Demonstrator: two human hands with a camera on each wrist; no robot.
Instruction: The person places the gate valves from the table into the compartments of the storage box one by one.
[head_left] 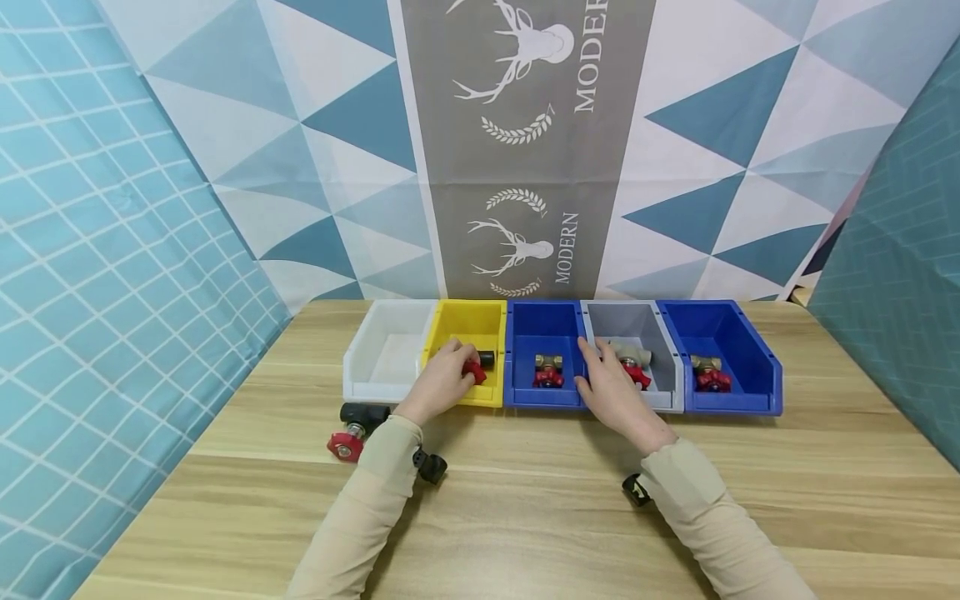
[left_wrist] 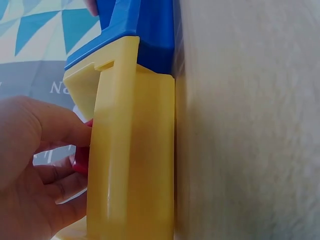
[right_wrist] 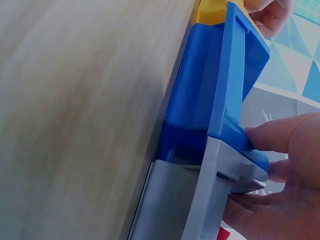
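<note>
My left hand reaches into the yellow bin, its thumb and fingers gripping a valve's red handle. A black pipe end shows beside the fingers; the yellow front wall hides most of the valve in the left wrist view. My right hand rests over the adjoining walls of the middle blue bin and the grey bin. Its thumb touches the blue side, and its other fingers reach over the grey side. Partly behind that hand lies a pale grey valve with a red handle.
Left of the yellow bin stands a white bin. A brass red-handled valve lies in the middle blue bin, another brass valve in the right blue bin. On the wooden table, a black red-handled valve lies near my left forearm.
</note>
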